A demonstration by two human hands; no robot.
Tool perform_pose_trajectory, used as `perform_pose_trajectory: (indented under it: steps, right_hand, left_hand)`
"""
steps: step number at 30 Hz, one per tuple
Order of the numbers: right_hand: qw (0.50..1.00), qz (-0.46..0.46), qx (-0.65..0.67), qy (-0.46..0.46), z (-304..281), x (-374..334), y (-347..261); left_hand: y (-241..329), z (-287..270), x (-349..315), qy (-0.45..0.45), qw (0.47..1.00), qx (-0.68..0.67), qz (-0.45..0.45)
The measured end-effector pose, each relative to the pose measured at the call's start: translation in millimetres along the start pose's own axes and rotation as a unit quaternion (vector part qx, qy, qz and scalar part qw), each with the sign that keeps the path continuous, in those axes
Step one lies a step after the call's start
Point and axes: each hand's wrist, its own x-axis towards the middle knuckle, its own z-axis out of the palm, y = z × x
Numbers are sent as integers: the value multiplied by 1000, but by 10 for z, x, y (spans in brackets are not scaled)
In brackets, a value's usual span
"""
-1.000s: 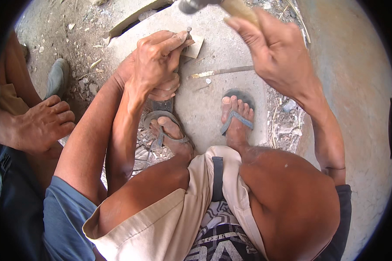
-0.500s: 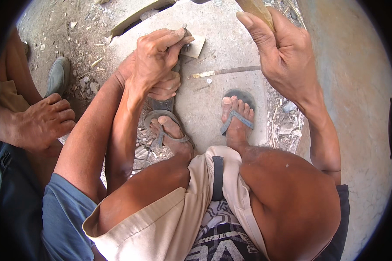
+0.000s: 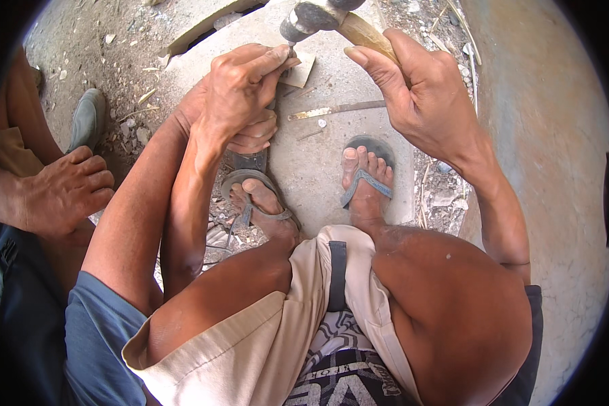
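Note:
My left hand (image 3: pixel 240 84) pinches a small metal pin (image 3: pixel 291 51) upright between thumb and fingertips. My right hand (image 3: pixel 430 91) grips the wooden handle of a hammer (image 3: pixel 367 34); its dark head is right at the top of the pin, and whether they touch I cannot tell. Beneath the pin, a pale flat piece (image 3: pixel 301 71) lies on the concrete slab (image 3: pixel 318 183). Another person's hand (image 3: pixel 254 132), partly hidden under my left wrist, wraps around a dark flat bar (image 3: pixel 252 161) whose far end is covered by the hands.
A narrow rusty metal strip (image 3: pixel 338 109) and a thin nail-like piece (image 3: pixel 310 134) lie on the slab. My sandalled feet (image 3: pixel 369 169) are close by. The other person's free hand (image 3: pixel 68 189) rests at the left. A smooth wall or ledge (image 3: pixel 548 169) runs along the right.
My right hand has swung the hammer down and leftward, bringing its head into view over the pin. My left hand and the other person's gripping hand have hardly moved.

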Motion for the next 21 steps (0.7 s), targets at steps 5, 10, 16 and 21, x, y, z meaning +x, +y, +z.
perform_pose_trajectory:
  steps: [5,10,16,21]
  right_hand:
    - [993,-34,27,108,29,27,-41]
    - [998,-13,-54,-12,39,25,47]
    - [990,-50,45,121,52,-2,-45]
    - [992,57,-74,-84,-10,-2,-13]
  left_hand:
    - [8,-14,7,-8,1000,0,3]
    - [-15,16,-14,19,999,5,28]
    - [7,-4,-17,-7,1000,-7,2]
    - [-35,10,20,-20,999,24,21]
